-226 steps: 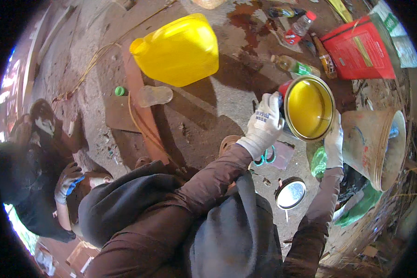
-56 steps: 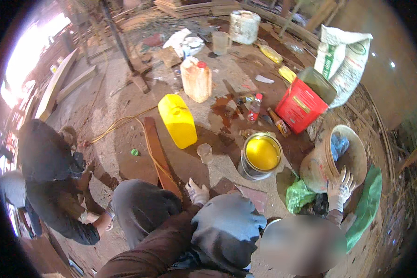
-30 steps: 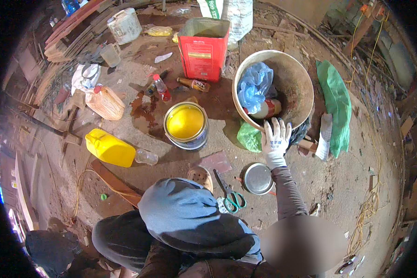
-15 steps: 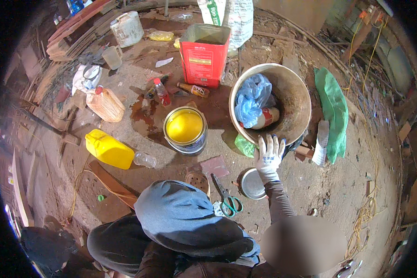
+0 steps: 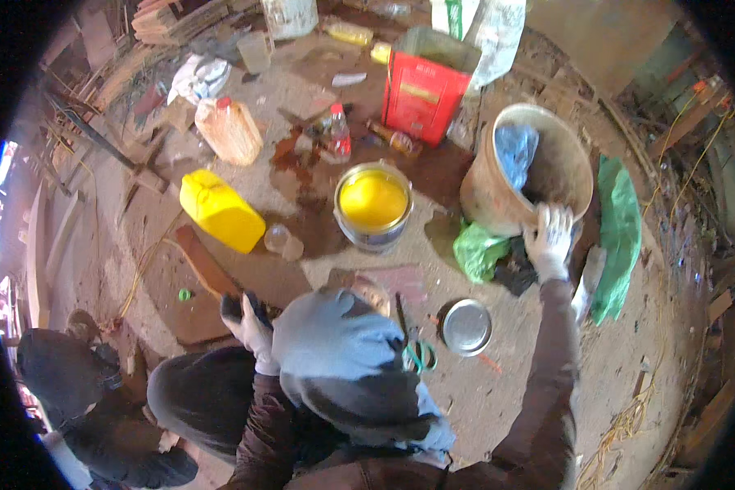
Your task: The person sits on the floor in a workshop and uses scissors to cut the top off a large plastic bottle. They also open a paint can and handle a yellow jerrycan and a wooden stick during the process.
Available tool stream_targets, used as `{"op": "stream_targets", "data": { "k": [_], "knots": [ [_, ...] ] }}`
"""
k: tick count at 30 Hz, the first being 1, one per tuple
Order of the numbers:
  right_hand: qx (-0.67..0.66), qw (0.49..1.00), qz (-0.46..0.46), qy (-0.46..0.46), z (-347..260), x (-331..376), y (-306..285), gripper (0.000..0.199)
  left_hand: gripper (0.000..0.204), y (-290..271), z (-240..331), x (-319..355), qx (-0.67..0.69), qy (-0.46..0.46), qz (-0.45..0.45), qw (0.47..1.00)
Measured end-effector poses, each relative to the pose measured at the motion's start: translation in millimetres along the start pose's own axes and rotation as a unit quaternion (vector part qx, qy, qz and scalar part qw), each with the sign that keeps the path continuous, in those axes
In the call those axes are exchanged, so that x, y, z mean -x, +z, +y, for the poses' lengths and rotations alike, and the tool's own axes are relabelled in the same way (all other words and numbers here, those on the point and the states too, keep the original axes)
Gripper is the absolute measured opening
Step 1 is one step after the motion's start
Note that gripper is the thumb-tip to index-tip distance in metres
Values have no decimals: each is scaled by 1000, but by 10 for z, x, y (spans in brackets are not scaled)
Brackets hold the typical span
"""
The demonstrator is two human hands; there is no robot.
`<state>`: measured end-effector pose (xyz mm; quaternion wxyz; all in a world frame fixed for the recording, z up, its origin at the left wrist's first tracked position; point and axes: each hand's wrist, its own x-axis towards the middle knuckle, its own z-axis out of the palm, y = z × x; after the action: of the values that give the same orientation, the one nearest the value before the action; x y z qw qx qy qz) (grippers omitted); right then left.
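Note:
My right hand (image 5: 550, 238), in a white glove, grips the near rim of a dirty off-white bucket (image 5: 483, 192), its fingers hooked over the edge. The bucket leans with its mouth to the right; a crumpled blue plastic bag (image 5: 516, 155) lies inside. Beside its base are a green plastic bag (image 5: 478, 251) and a dark crumpled thing (image 5: 516, 269). My left hand (image 5: 253, 333), also gloved, is raised by my knee near a brown board (image 5: 208, 265). Its fingertips look dark and blurred, and I cannot tell whether they hold anything.
An open can of yellow paint (image 5: 373, 200) stands mid-floor, with a yellow jug (image 5: 220, 211) to its left. A red square tin (image 5: 425, 94) stands behind. Nearer me lie a round metal lid (image 5: 465, 327) and green-handled scissors (image 5: 420, 353). Another person (image 5: 65, 376) is at lower left.
My right hand has gone from lying spread against the bucket's rim to gripping it, and the bucket now tilts. My left hand has come into view. The whole view has shifted.

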<state>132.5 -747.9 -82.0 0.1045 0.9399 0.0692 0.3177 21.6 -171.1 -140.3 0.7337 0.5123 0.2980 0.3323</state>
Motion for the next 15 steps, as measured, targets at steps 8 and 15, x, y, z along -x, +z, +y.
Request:
{"op": "stream_targets", "data": {
  "k": [8,15],
  "knots": [
    [56,993,91,51,-667,-388,43,70,36,145,1323,587,-252,262,-111,925],
    [-197,975,-92,35,-1428,-217,425,70,35,784,1440,417,-74,119,-108,984]
  ]
}}
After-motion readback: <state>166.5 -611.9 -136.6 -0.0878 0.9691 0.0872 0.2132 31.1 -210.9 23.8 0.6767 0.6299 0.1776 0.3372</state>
